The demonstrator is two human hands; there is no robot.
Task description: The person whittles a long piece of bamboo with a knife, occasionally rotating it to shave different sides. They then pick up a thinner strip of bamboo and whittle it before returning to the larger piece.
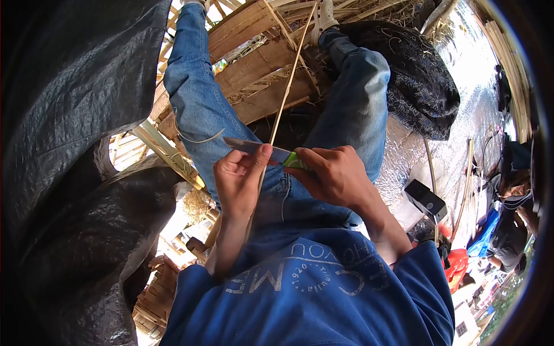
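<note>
My right hand (340, 173) is closed round the green handle of a knife (239, 144), whose blade points left across my lap. A long, thin strip of bamboo or similar wood (287, 86) runs from between my feet down towards my belly. My left hand (239, 179) pinches this strip where the blade crosses it, thumb pressed up against the flat of the blade. A pale curled shaving (202, 139) lies over my left thigh. The lower end of the strip passes behind my left wrist.
Wooden slats (248, 69) with loose shavings lie below my legs. Dark sheeting (86, 86) hangs at the left. A dark patterned cloth (421, 75) rests beside my right leg. A black box-shaped device (426, 200) stands at the right, with another person (511, 230) beyond it.
</note>
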